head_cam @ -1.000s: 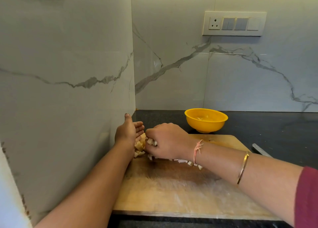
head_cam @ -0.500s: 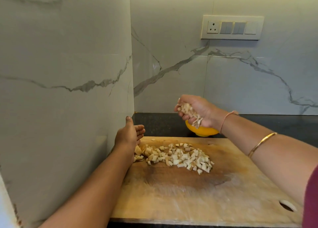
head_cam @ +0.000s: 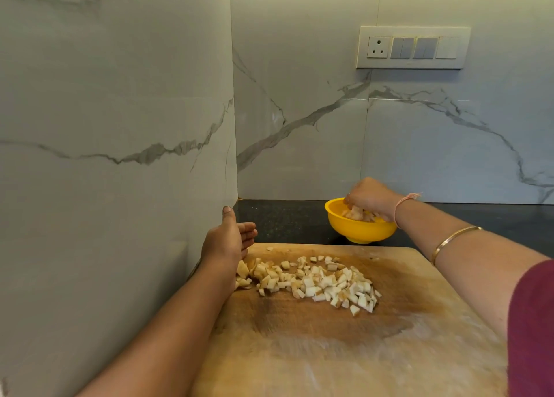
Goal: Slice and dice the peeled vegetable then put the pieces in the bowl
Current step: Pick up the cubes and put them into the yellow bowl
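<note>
Diced vegetable (head_cam: 311, 282): pale cubes heaped loose across the middle of the wooden cutting board (head_cam: 329, 351), most of it not yet moved. Walled in at its left end by the left hand (head_cam: 229, 240), set on edge with thumb up and fingers relaxed, gripping nothing. Probably kept there as a stop against cubes sliding off toward the side wall.

Reaching past the board's far edge with the right hand (head_cam: 370, 197), fingers curled downward round a handful (head_cam: 358, 213) of cubes, dipped inside the rim of the yellow bowl (head_cam: 356, 231). Blurred, but curled rather than spread. Bowl parked just beyond the board, likely to keep each trip short.

Underneath, a dark speckled table (head_cam: 284, 221), with the board lying flat on it, stained darker in its middle and paler toward the near edge. Tucked into a corner of 2 grey-veined marble walls (head_cam: 120, 111). White switch plate (head_cam: 413, 47) with 1 socket high on the back wall. Gold bangle (head_cam: 455, 240) on the right forearm, pink thread (head_cam: 406, 200) at the right wrist, maroon sleeve (head_cam: 533, 321) at the frame's edge.
</note>
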{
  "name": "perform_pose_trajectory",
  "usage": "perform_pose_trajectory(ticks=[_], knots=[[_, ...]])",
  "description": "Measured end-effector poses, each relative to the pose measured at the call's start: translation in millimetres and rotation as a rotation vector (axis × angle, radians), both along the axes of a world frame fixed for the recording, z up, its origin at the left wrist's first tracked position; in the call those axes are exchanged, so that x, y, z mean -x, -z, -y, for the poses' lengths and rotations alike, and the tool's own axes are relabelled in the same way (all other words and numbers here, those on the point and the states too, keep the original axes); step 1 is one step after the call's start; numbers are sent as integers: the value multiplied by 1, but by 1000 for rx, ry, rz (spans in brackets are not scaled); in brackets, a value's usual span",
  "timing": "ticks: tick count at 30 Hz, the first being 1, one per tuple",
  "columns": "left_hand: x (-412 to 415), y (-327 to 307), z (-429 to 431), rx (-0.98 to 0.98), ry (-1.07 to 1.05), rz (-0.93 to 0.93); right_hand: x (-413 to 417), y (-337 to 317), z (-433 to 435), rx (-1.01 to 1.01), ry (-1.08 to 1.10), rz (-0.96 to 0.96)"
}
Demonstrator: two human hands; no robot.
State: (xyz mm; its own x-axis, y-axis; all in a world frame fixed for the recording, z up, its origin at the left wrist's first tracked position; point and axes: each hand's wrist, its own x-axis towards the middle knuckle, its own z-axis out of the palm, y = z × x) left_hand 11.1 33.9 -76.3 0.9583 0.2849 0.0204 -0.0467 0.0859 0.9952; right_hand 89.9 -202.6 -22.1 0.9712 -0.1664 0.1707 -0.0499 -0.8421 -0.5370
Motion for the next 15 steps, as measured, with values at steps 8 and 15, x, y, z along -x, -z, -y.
perform_pose_trajectory(ticks=[8, 15], knots=[[1, -1, 0, -1, 10, -2, 5, -5, -2, 105, -77, -16], [3, -2, 0, -4, 15, -2, 7, -2, 3, -61, -52, -23]])
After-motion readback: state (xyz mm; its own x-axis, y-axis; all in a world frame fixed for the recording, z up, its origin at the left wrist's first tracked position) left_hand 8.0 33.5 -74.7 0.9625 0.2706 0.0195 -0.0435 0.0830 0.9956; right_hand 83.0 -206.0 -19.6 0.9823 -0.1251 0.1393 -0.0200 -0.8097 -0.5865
